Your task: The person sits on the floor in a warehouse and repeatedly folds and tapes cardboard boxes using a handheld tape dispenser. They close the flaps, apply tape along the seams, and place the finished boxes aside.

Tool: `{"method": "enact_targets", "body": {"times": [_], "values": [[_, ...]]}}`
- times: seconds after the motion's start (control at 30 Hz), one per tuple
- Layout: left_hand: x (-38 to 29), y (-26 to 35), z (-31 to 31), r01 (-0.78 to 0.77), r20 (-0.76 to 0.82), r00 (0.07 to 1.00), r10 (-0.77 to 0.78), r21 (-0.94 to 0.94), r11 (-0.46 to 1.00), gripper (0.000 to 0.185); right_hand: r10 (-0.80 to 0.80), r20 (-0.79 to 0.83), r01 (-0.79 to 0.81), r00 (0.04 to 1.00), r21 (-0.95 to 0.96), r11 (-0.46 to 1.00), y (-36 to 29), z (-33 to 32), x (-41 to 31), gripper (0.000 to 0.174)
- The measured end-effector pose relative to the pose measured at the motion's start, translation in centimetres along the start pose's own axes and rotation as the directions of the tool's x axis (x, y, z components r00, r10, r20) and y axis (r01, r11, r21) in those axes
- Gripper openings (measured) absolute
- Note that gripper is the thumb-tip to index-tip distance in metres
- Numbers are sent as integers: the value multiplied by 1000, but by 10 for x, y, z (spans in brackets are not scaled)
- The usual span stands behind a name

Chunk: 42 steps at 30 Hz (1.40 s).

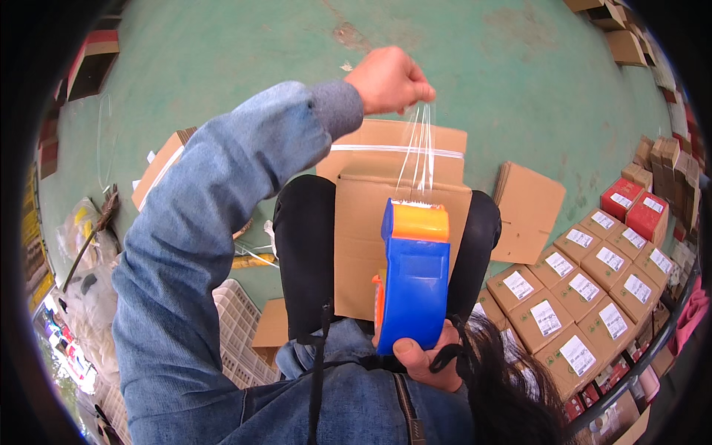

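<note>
My right hand [434, 361] grips the lower end of a blue and orange hand-held tape dispenser [414, 295]. Its toothed cutting edge points away from my body. From that edge a strip of clear packing tape [418, 147] stretches, creased lengthwise, up to my left hand [389, 82], where thumb and fingers pinch its end. Under the dispenser a plain cardboard box [359, 245] rests between my knees. Beyond it stands more flat cardboard [389, 132] with a white strap [384, 148] across it.
Labelled cartons [578, 292] are stacked at right, with red boxes [622, 199] behind them. Flattened cardboard [525, 214] leans beside my right knee. On the left are a white plastic crate [236, 328], a strapped cardboard bundle [161, 167] and filled plastic bags [92, 311]. The floor [250, 44] is green.
</note>
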<state>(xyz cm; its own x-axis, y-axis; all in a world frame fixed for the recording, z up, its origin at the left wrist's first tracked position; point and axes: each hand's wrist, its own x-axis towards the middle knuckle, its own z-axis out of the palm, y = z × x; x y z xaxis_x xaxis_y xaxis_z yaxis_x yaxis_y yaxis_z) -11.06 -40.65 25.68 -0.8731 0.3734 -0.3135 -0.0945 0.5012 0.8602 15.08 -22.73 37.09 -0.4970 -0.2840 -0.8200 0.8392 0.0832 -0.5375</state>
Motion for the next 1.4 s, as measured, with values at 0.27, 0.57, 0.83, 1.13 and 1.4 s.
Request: {"method": "enact_targets", "body": {"times": [0.27, 0.57, 0.83, 1.13, 1.4], "values": [[9, -13, 3, 18, 13, 1000, -18, 10, 1000, 23, 50, 104, -40, 993, -94, 995, 10, -13, -1, 79], [-4, -55, 43, 271, 158, 954, -256, -83, 959, 21, 165, 81, -156, 983, -111, 982, 6, -12, 3, 84], [-23, -77, 63, 329, 297, 911, -286, -104, 939, 18, 149, 137, -136, 979, -99, 986, 0, -11, 9, 78], [-28, -79, 60, 193, 256, 946, -198, 46, 980, 19, 33, 105, -38, 994, 40, 998, -5, -4, 13, 77], [-29, -73, 56, 93, 270, 954, -130, 149, 985, 18, 99, 98, -102, 990, 32, 994, -1, -5, 10, 76]]}}
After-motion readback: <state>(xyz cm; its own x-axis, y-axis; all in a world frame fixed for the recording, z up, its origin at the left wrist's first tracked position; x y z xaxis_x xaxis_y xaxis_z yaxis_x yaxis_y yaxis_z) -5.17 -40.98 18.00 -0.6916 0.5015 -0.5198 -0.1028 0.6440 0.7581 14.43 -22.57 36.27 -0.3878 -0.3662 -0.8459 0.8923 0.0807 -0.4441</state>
